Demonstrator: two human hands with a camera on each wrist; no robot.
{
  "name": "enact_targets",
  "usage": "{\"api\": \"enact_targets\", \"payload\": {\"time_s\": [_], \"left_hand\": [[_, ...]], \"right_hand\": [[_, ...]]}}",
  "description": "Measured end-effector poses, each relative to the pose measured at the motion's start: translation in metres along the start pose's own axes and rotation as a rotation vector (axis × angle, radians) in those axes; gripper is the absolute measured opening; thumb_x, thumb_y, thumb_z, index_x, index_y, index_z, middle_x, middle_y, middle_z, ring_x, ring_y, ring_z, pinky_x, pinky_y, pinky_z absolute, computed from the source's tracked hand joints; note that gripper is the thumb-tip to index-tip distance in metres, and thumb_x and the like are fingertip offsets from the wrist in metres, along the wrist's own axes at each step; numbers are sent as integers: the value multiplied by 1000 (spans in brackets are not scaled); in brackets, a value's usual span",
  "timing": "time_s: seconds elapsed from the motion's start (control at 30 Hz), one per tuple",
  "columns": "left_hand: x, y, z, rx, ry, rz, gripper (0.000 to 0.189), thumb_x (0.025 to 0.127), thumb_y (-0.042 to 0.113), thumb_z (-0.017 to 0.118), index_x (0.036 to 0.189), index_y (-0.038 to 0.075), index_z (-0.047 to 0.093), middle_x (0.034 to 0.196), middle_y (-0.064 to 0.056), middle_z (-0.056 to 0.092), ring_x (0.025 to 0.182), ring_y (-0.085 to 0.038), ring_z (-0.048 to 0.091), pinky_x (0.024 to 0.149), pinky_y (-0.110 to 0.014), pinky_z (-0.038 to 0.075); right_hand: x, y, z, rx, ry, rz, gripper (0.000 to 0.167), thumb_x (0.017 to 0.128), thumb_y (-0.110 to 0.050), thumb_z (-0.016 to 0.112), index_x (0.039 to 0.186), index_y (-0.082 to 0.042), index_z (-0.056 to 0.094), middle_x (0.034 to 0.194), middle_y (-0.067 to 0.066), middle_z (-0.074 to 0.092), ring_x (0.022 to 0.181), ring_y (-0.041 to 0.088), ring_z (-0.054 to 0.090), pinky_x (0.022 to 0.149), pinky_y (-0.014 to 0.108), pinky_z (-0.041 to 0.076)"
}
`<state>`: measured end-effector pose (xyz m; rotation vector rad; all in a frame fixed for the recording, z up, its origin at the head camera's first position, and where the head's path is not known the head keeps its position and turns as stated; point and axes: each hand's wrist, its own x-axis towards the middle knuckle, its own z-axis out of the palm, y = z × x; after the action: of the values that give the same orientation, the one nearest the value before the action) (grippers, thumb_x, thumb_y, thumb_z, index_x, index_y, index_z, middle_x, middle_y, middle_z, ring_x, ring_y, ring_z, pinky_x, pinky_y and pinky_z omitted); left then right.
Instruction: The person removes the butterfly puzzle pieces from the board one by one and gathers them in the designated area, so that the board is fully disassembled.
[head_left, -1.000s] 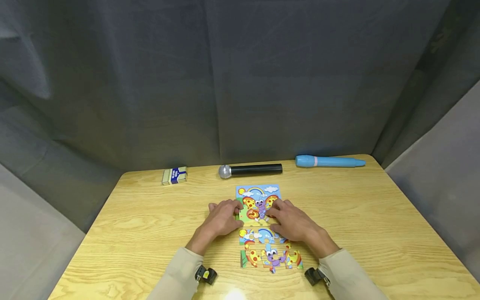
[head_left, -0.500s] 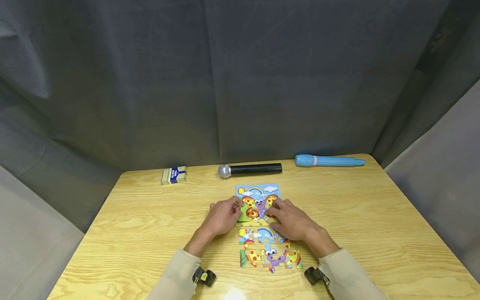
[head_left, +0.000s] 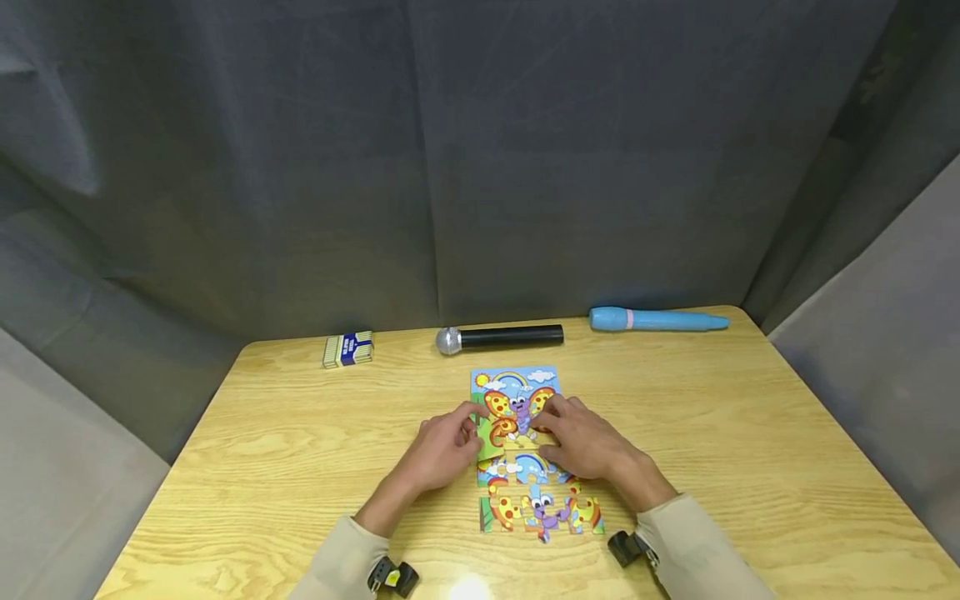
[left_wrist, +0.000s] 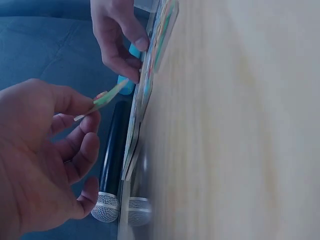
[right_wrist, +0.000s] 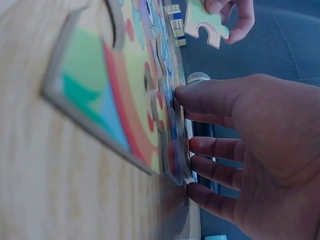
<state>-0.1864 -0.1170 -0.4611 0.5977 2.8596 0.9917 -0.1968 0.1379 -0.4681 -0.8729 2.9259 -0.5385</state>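
Note:
My left hand [head_left: 442,450] pinches a green jigsaw piece [left_wrist: 104,99] between thumb and index finger, its other fingers loosely curled. In the left wrist view the piece is tilted and raised off the puzzle. The butterfly picture board [head_left: 540,377] lies flat in the middle, with the held piece over its lower left corner. My right hand [head_left: 588,442] rests its fingertips at the board's right side, fingers fairly straight and thumb towards the near edge. Just below, rainbow pieces [head_left: 531,468] form one row and butterfly pieces [head_left: 547,512] another, partly under the right hand's side.
Along the back of the wooden table [head_left: 750,450] lie a black microphone [head_left: 510,337] with a silver head and a blue microphone-shaped stick [head_left: 667,320]. A small box with a blue band [head_left: 348,349] is at the back left. Dark cloth [head_left: 480,167] hangs behind.
My left hand has lifted the green jigsaw piece from the board's lower left and drawn it towards me, over the top row's edge. The right hand has stayed in place.

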Motion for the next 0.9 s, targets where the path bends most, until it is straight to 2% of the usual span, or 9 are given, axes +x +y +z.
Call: {"api": "enact_targets", "payload": {"time_s": [0.1,0.3,0.6,0.9], "left_hand": [[-6,2,0,-20,-22,12,33,89,22,61,122,21,58,83,14,59,65,-2,51,69,-25,43],[-20,5,0,-30,-93,33,32,87,21,64,119,23,59,79,14,58,64,-2,50,71,-24,41],[-37,11,4,-31,-193,82,28,87,23,66,114,25,60,73,19,58,61,3,51,92,-38,37],[-48,15,8,1,-228,178,26,84,25,69,108,29,60,75,25,57,66,10,51,91,-36,37]], "right_hand": [[0,0,0,-2,2,0,31,90,-26,68,119,-17,66,115,0,55,100,18,48,87,41,44],[1,1,1,-3,-1,0,32,89,-28,68,119,-17,66,115,0,55,101,19,48,88,41,44],[0,2,2,3,5,-1,32,90,-28,67,120,-18,66,113,0,55,100,18,47,88,40,43],[0,1,0,-1,2,-3,33,90,-28,68,121,-17,65,114,1,55,102,19,48,89,41,43]]}}
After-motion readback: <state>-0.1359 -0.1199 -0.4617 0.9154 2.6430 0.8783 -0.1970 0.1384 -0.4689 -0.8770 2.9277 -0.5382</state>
